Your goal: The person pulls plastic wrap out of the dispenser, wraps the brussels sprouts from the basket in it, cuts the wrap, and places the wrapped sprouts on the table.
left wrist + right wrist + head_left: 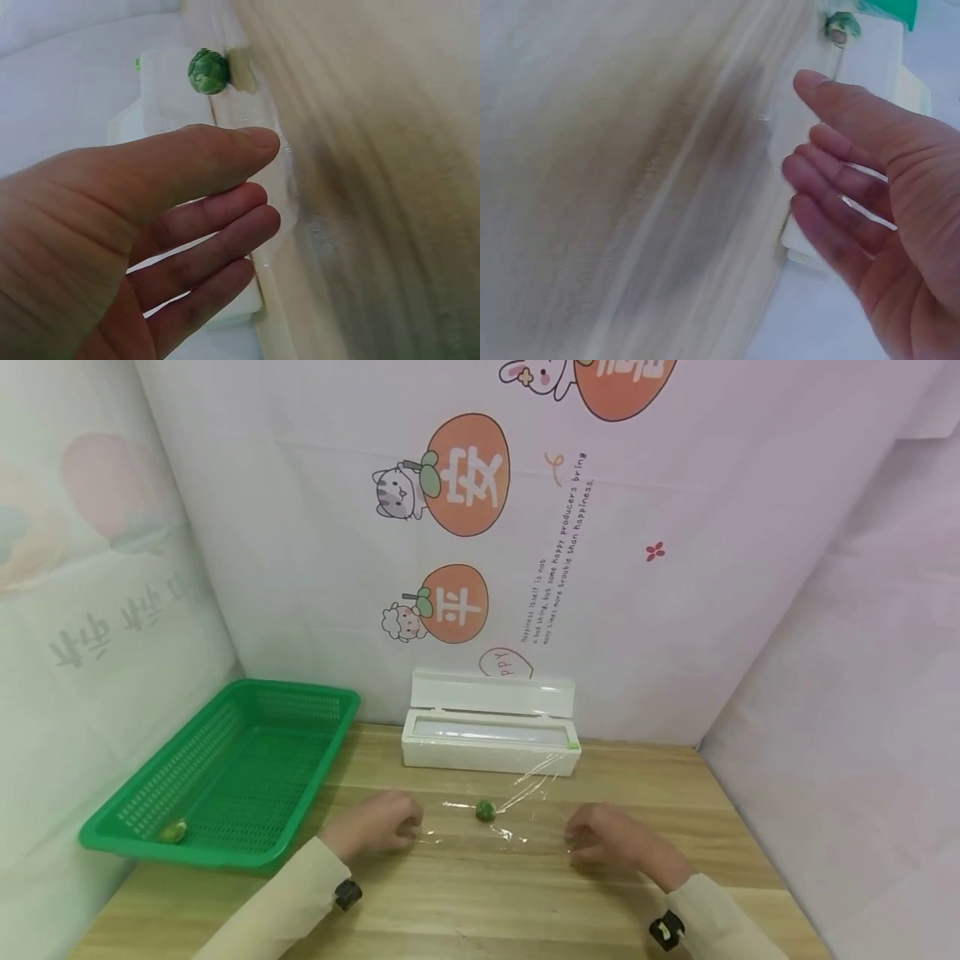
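A green Brussels sprout [486,811] sits on a sheet of clear cling film [510,837] spread over the wooden table. My left hand [384,823] is at the film's left edge, and my right hand [606,837] is at its right edge. In the left wrist view, the left thumb [259,139] reaches to the film with the index finger hidden behind it; the other fingers curl loosely. The right hand [855,157] looks the same in its own view, pinching the film near the thumb tip. Behind the sprout stands a white cling film dispenser [491,758], lid raised.
A green plastic basket [300,810] stands at the left, with a small shiny yellow-green item [173,832] in its near left corner. White printed cloth [645,635] walls in the table [480,910] at the back and both sides.
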Motion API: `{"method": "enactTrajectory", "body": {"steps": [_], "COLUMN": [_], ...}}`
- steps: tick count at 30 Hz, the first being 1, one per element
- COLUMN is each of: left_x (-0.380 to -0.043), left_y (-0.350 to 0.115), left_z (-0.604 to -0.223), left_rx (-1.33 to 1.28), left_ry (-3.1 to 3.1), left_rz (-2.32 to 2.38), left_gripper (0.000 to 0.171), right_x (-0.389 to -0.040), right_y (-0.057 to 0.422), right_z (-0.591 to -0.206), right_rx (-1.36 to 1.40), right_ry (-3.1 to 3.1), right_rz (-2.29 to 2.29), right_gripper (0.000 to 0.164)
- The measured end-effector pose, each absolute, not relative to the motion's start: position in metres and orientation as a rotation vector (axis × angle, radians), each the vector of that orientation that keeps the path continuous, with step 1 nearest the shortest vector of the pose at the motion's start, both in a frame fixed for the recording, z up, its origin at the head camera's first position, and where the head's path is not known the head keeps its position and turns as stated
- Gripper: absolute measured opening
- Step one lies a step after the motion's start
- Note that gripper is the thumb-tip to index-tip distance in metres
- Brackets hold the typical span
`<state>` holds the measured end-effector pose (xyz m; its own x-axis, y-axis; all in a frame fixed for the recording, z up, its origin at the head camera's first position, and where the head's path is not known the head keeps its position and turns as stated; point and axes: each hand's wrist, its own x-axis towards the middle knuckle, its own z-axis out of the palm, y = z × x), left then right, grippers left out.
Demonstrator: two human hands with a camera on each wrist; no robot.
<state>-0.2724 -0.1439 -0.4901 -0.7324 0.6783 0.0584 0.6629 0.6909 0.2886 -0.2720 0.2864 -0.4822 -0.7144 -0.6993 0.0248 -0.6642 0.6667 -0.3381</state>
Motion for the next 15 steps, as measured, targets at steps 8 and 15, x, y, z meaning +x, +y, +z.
{"method": "enactTrajectory", "body": {"steps": [8,15], "left_x": [-0.2683,-0.2722], "left_y": [-0.1484,-0.1518], "left_z": [-0.4969,-0.5014], "left_rx": [1.176,1.177], "left_ry": [2.815,2.791], "left_rz": [0.499,0.562], "left_gripper": [0.02,0.013], "right_x": [-0.2692,-0.2718], "right_y": [0.2816,0.2804], "right_z": [-0.4888,-0.4912], "right_rx": [-1.146,-1.19], "right_ry": [2.725,2.684], "right_rz": [-0.501,-0.542], "right_gripper": [0.022,0.016]}}
